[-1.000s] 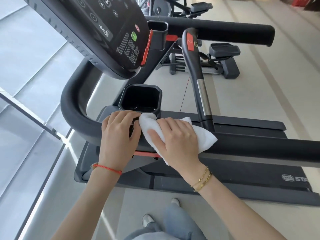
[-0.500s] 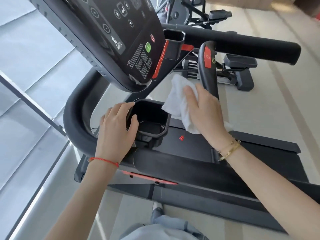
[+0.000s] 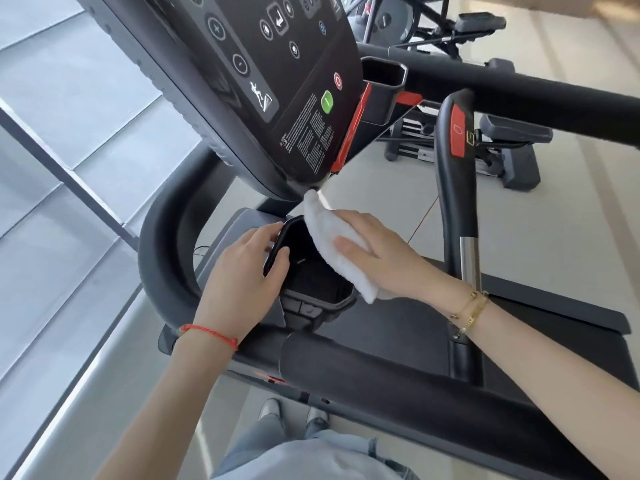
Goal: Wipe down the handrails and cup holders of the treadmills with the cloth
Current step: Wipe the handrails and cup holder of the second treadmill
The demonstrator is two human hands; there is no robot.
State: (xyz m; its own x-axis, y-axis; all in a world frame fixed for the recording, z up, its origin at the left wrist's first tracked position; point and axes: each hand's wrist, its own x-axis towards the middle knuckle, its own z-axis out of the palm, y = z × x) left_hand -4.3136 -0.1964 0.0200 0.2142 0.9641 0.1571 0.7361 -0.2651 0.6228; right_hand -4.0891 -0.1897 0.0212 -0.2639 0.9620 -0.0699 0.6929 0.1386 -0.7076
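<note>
Treadmill console overhead, landmark is the near cup holder just below its lower edge. Padded handrail runs just under the holder, toward me. My left hand grips the holder's left rim, thumb curled over the rim. My right hand holds the white cloth against the holder's right rim, fingers curled on it.

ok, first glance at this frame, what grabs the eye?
The white cloth at centre, held by the right hand against the near cup holder, whose left rim the left hand grips. Above them the tilted console fills the top, its green button and red trim standing out.
</note>
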